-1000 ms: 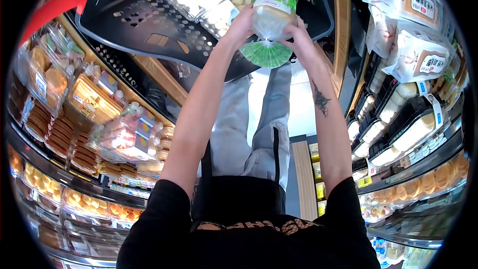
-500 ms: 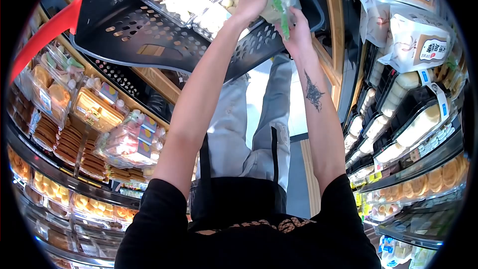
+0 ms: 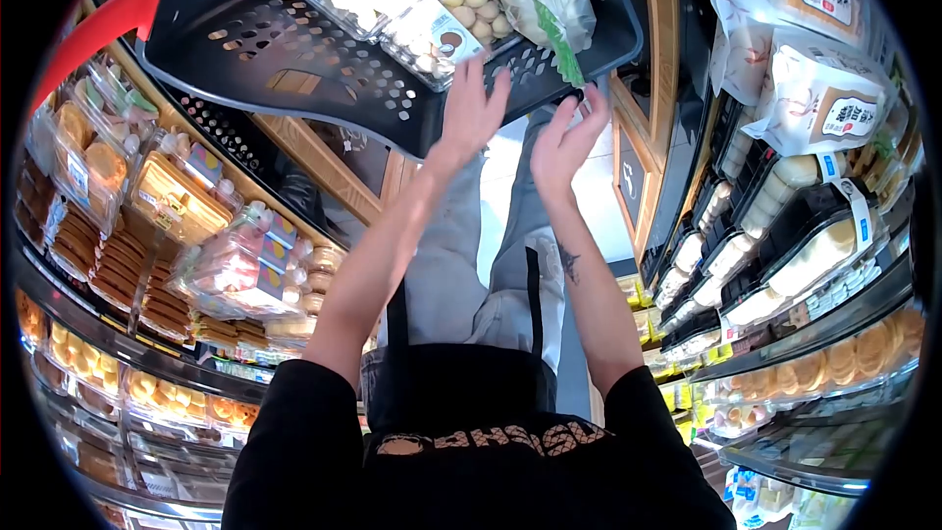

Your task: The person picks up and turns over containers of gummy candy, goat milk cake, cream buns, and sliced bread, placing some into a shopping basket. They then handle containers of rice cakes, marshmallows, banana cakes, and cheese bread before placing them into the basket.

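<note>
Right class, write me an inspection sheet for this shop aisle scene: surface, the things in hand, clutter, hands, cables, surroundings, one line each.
Surface: black perforated basket, its floor partly bare.
Things in hand: bagged bread pack with a green label lies in the basket at its near corner; neither hand holds it.
Clutter: clear trays of small round pastries lie beside the bag in the basket.
Hands: left hand and right hand are both open, fingers spread, just below the basket rim, holding nothing.
Cables: nothing seen.
Surroundings: shelves of packaged cakes on one side, wrapped rolls and boxed bread on the other; a red handle at the basket's edge.
</note>
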